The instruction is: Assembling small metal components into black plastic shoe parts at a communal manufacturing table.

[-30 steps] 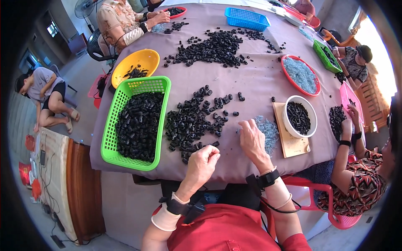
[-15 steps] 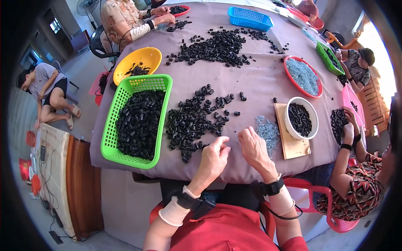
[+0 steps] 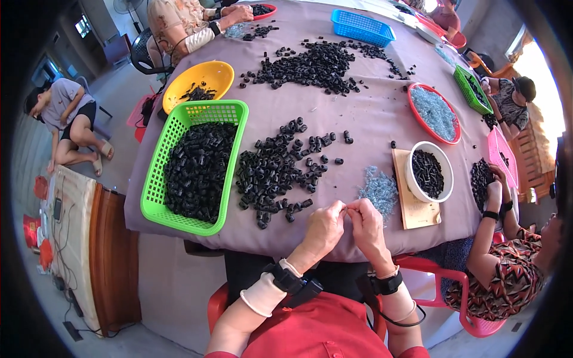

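My left hand (image 3: pixel 322 228) and my right hand (image 3: pixel 366 225) meet fingertip to fingertip just above the near table edge, pinching a small part between them that is too tiny to make out. Just beyond my fingers lies a heap of small black cylindrical pieces (image 3: pixel 276 170) on the mauve cloth. A little pile of thin silvery metal bits (image 3: pixel 378 190) sits right of my hands. A green basket (image 3: pixel 156 179) full of black pieces stands to the left.
A wooden board (image 3: pixel 414 213) carries a white bowl (image 3: pixel 409 173) of black pieces. Farther off are a yellow bowl (image 3: pixel 222 73), a red dish (image 3: pixel 414 108) of metal bits, a blue basket (image 3: pixel 362 27) and another black heap (image 3: pixel 316 62). Other people sit around the table (image 3: pixel 370 119).
My left hand came up from the table edge and my right hand drew back from the metal bits. Both now touch at the fingertips.
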A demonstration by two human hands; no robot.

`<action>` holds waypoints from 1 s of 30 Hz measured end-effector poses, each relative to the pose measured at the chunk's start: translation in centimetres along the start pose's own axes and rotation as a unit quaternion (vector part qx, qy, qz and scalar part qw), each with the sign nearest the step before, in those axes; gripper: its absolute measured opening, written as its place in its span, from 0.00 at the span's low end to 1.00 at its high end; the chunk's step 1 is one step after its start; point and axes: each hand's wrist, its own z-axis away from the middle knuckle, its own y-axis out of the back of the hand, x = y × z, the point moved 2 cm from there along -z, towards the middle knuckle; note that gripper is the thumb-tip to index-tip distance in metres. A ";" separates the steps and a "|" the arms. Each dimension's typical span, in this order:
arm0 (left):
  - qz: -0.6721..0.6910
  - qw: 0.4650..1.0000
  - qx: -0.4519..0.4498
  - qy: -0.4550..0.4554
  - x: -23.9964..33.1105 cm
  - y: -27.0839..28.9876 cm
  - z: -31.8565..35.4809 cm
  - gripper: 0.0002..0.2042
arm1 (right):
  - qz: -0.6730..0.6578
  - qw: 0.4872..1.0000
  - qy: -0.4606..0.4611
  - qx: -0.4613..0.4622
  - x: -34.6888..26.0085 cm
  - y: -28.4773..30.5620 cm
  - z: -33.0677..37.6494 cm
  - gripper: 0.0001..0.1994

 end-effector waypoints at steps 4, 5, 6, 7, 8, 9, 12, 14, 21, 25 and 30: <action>-0.036 0.999 -0.016 0.029 0.2 0.1 -0.3 0.06 | -0.030 0.999 0.008 0.026 0.1 -0.3 -0.2 0.02; -0.036 0.999 -0.016 0.030 0.0 0.2 -0.3 0.06 | -0.069 0.997 -0.024 0.023 0.2 -0.3 -0.2 0.03; -0.001 1.000 -0.016 0.024 -0.3 0.2 -0.4 0.07 | -0.069 0.997 -0.023 0.022 0.3 -0.3 -0.2 0.03; 0.033 0.999 -0.017 0.019 -0.4 0.2 -0.4 0.07 | -0.085 0.995 -0.045 0.017 0.5 -0.3 -0.2 0.03; 0.033 0.999 -0.016 0.020 -0.4 0.2 -0.5 0.07 | -0.100 0.993 -0.068 0.012 0.7 -0.4 -0.2 0.03; 0.033 0.999 -0.022 0.021 -0.4 0.2 -0.6 0.07 | -0.100 0.993 -0.068 0.012 0.7 -0.5 -0.3 0.03; 0.047 0.998 -0.023 0.039 -0.7 0.0 -0.6 0.07 | -0.120 0.991 -0.063 0.024 0.8 -0.7 -0.4 0.03; 0.062 0.996 -0.018 0.055 -1.0 -0.3 -0.6 0.07 | -0.115 0.991 -0.063 0.026 1.1 -0.8 -0.6 0.03; 0.066 0.998 0.014 0.014 -0.8 0.2 -0.6 0.05 | -0.189 0.974 -0.125 -0.002 1.6 -1.5 -0.4 0.04; 0.096 0.995 0.006 0.010 -1.0 0.2 -0.9 0.05 | -0.299 0.945 -0.133 -0.014 1.7 -1.9 -0.4 0.05; -0.003 1.000 0.013 -0.006 -0.6 0.2 -0.8 0.08 | -0.326 0.937 -0.122 -0.022 1.7 -2.1 -0.3 0.04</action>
